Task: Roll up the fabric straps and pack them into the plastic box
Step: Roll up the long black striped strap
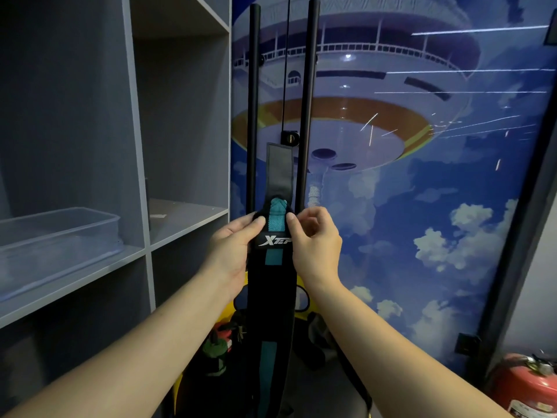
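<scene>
Shelving (90, 276) at 9 o'clock carries the clear plastic box (57, 236), well apart from our hands. Black-and-teal strap (272, 285) hangs at centre, its grey fastening tab (280, 168) sticking up. Left hand (232, 251) and right hand (313, 245) pinch the strap's edges just below the tab. Judgement: we fold the tab down first, roll tight, keep edges aligned.

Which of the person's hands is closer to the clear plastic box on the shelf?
Left. The left hand grips the strap's left edge, on the side toward the plastic box; the right hand pinches its right edge, farther away.
</scene>
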A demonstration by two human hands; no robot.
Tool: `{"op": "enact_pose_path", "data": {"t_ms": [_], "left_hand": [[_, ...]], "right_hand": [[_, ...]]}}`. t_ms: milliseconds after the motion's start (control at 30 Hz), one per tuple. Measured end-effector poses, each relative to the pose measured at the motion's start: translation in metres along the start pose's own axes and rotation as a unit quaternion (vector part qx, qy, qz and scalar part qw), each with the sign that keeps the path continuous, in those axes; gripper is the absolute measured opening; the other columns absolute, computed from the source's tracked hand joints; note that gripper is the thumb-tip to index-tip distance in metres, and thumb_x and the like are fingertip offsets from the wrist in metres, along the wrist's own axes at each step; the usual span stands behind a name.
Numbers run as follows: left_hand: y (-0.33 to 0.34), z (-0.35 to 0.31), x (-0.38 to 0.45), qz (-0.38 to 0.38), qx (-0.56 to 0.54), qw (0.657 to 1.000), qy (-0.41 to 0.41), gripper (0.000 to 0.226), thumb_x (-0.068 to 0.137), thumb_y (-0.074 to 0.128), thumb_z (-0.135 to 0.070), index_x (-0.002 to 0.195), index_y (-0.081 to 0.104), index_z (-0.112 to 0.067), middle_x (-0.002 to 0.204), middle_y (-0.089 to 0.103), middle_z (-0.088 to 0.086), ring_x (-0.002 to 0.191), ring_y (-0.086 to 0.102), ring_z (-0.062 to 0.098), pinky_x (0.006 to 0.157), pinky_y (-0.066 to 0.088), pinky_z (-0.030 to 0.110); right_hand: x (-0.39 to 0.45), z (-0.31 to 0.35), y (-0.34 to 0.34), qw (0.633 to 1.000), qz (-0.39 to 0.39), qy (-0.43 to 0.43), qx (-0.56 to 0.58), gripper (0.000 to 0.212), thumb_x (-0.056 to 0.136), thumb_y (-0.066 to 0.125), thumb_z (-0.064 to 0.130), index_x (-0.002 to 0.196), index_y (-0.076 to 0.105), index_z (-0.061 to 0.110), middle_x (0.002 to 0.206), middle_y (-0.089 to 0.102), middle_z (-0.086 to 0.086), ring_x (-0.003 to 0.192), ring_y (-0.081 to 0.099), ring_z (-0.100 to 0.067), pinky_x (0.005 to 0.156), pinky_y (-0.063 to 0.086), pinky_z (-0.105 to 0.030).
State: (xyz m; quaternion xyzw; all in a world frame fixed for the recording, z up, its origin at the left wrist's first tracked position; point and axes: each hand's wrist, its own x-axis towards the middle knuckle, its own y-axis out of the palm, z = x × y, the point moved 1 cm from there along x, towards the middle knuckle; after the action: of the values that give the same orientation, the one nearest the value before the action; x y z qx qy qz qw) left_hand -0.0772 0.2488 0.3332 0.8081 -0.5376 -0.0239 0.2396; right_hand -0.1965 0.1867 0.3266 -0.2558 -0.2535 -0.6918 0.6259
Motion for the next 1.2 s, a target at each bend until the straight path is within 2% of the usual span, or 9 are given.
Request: {"op": "enact_pose_path", "data": {"t_ms": [133, 267, 333, 433, 700, 833, 900, 967, 1200], "left_hand": [[0.006, -0.009, -0.005, 0.014, 0.003, 0.999, 0.048, 0.03, 0.093, 0.068, -0.008, 0.122, 0.071, -0.014, 0.107, 0.077, 0.006, 0.096, 0.075, 0.018, 0.07, 0.061, 0.027], [0.012, -0.019, -0.005, 0.045, 0.083, 0.988, 0.12, 0.027, 0.101, 0.055, -0.011, 0.123, 0.071, -0.012, 0.122, 0.072, 0.002, 0.113, 0.068, 0.013, 0.091, 0.058, 0.027], [0.013, -0.021, -0.003, 0.061, 0.107, 0.983, 0.136, 0.031, 0.104, 0.046, -0.01, 0.121, 0.072, -0.011, 0.126, 0.069, 0.0, 0.116, 0.064, 0.009, 0.091, 0.054, 0.026], [0.013, -0.023, 0.0, 0.053, 0.154, 0.974, 0.157, 0.03, 0.103, 0.049, -0.006, 0.119, 0.073, -0.014, 0.117, 0.073, -0.004, 0.107, 0.067, 0.003, 0.086, 0.054, 0.016], [-0.003, -0.018, 0.023, -0.066, 0.226, 0.958, 0.166, 0.021, 0.085, 0.08, -0.02, 0.101, 0.068, -0.025, 0.095, 0.069, 0.002, 0.093, 0.067, 0.016, 0.078, 0.051, 0.021], [-0.007, -0.014, 0.027, 0.022, 0.23, 0.967, 0.104, 0.021, 0.095, 0.069, -0.024, 0.116, 0.073, -0.024, 0.108, 0.075, -0.002, 0.105, 0.069, 0.015, 0.092, 0.053, 0.031], [-0.006, -0.012, 0.027, 0.047, 0.207, 0.974, 0.084, 0.022, 0.098, 0.065, -0.02, 0.117, 0.074, -0.021, 0.105, 0.078, -0.004, 0.103, 0.072, 0.016, 0.084, 0.055, 0.029], [-0.005, -0.011, 0.027, 0.043, 0.179, 0.98, 0.074, 0.021, 0.098, 0.064, -0.017, 0.117, 0.074, -0.015, 0.102, 0.079, 0.0, 0.099, 0.074, 0.018, 0.076, 0.056, 0.025], [-0.003, -0.012, 0.021, 0.037, 0.214, 0.971, 0.099, 0.013, 0.098, 0.065, -0.021, 0.108, 0.072, -0.02, 0.101, 0.077, 0.002, 0.096, 0.074, 0.02, 0.089, 0.06, 0.046]], "right_hand": [[0.002, 0.0, 0.003, 0.993, 0.008, -0.061, -0.1, 0.014, 0.094, 0.069, 0.034, 0.101, 0.076, 0.024, 0.109, 0.064, 0.01, 0.107, 0.057, -0.01, 0.093, 0.047, -0.031], [-0.004, 0.01, 0.004, 0.991, 0.124, 0.021, 0.052, 0.033, 0.1, 0.055, 0.048, 0.112, 0.076, 0.025, 0.108, 0.07, 0.007, 0.104, 0.064, -0.008, 0.088, 0.051, -0.029], [-0.002, 0.011, 0.005, 0.983, 0.151, 0.055, 0.088, 0.029, 0.096, 0.06, 0.051, 0.105, 0.076, 0.029, 0.1, 0.075, 0.001, 0.099, 0.07, -0.018, 0.089, 0.057, -0.044], [0.004, 0.009, 0.004, 0.982, 0.132, 0.093, 0.097, 0.016, 0.099, 0.062, 0.032, 0.102, 0.076, 0.024, 0.093, 0.077, -0.004, 0.093, 0.073, -0.027, 0.088, 0.056, -0.057], [0.014, 0.006, -0.005, 0.97, 0.156, 0.122, 0.143, 0.02, 0.101, 0.059, 0.013, 0.118, 0.069, 0.01, 0.104, 0.077, -0.007, 0.099, 0.073, -0.023, 0.093, 0.058, -0.046], [0.016, 0.004, -0.008, 0.961, 0.175, 0.134, 0.166, 0.021, 0.101, 0.058, 0.013, 0.121, 0.065, 0.009, 0.106, 0.076, -0.01, 0.1, 0.073, -0.025, 0.089, 0.06, -0.04], [0.016, 0.004, -0.011, 0.962, 0.178, 0.133, 0.161, 0.021, 0.101, 0.06, 0.015, 0.121, 0.064, 0.013, 0.104, 0.076, -0.009, 0.097, 0.074, -0.023, 0.085, 0.061, -0.038], [0.016, 0.003, -0.014, 0.963, 0.178, 0.129, 0.156, 0.023, 0.1, 0.062, 0.018, 0.122, 0.063, 0.016, 0.104, 0.076, -0.008, 0.095, 0.075, -0.021, 0.083, 0.061, -0.036], [0.02, 0.003, -0.03, 0.973, 0.189, 0.07, 0.115, 0.023, 0.1, 0.062, 0.021, 0.119, 0.07, 0.011, 0.104, 0.077, -0.001, 0.1, 0.073, -0.012, 0.084, 0.057, -0.024]]}}
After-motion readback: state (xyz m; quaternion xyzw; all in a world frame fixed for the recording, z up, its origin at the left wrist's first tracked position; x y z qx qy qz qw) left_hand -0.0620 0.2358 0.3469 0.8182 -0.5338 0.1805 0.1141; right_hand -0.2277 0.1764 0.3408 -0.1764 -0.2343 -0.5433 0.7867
